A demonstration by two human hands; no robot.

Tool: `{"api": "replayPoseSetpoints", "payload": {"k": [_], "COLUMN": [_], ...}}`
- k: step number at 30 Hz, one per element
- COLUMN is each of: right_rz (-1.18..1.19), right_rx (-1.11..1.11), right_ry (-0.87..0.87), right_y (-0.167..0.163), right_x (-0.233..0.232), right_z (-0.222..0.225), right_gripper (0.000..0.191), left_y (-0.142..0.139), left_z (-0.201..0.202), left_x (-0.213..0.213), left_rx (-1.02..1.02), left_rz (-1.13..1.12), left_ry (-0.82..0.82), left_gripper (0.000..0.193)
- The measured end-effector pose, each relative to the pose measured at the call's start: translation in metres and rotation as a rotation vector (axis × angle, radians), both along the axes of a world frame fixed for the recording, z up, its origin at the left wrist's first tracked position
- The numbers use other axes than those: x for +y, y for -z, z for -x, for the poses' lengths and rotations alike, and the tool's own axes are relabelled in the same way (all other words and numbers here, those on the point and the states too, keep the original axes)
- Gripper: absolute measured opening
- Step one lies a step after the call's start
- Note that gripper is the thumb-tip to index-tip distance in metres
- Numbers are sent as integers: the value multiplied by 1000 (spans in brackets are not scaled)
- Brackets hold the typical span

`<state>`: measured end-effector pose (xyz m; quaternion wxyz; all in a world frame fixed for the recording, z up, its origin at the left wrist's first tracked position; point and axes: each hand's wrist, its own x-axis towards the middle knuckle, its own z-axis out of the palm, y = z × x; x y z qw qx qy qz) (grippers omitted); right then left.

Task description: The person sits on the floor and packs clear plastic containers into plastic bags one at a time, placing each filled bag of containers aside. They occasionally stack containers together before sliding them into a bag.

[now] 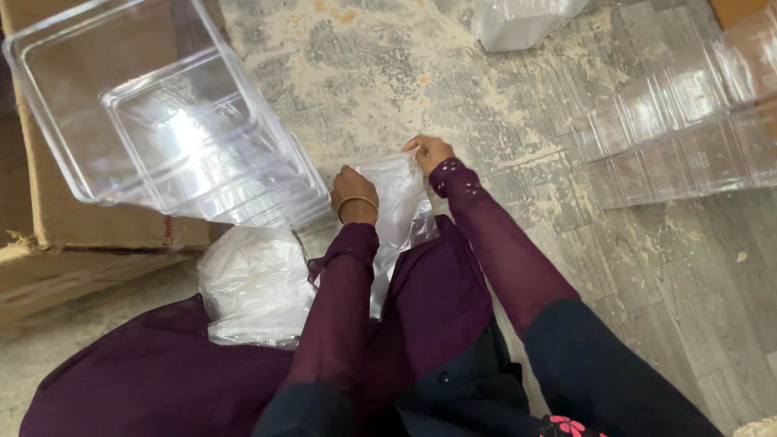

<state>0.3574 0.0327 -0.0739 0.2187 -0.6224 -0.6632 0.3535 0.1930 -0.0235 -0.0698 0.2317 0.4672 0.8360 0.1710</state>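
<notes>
A: Where is the bag (398, 206), taken from the stack of bins (174, 133)?

B: Right of the stack's lower corner and a little below it, over the person's lap. It is a thin clear plastic bag, held up off the floor (647, 267).

A: Which hand has it?

B: Both. The left hand (354, 194) grips the bag's left top edge, on the side nearest the bins. The right hand (429, 151) pinches the top right corner, higher up and farther from the bins.

A: And the fingers?

B: Closed on the plastic in both hands. The left fist is curled, knuckles up, with a gold bangle at the wrist. The right fingers (414, 146) are narrow, nipping the film at its top edge.

A: How does the bag run?

B: Its long axis hangs down from the two hands toward the lap, roughly parallel to the right edge of the bins. The mouth is at the top, stretched between the hands; I cannot tell whether it is open.

A: Which hand is nearer the bins?

B: The left, near the stack's corner. The right is one bag's width farther off.

A: Anything else close by?

B: A pile of more clear bags (255, 283) lies just below the bins, left of the held bag. Another row of bins (688, 129) stands well apart, on the far side.
</notes>
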Motion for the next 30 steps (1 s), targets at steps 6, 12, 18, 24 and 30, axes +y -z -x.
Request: {"api": "replayPoseSetpoints", "payload": {"k": [6, 12, 18, 24, 30], "right_rz": [139, -169, -205, -265, 371], "right_rx": [-35, 240, 370, 341, 615], "right_ry": [48, -223, 142, 91, 335], "right_y": [9, -3, -8, -10, -3], "right_x": [-4, -5, -103, -72, -53], "right_z": [-8, -79, -98, -101, -101], "right_gripper": [26, 38, 33, 14, 22], "left_y": [5, -2, -22, -22, 15], "left_z": [4, -5, 2, -1, 4], "left_x": [8, 24, -24, -31, 2], "left_rx": [-94, -294, -671, -734, -796], "left_rz": [92, -173, -254, -447, 27], "left_ry": [1, 131, 325, 294, 193], "left_gripper": [23, 26, 27, 23, 40]}}
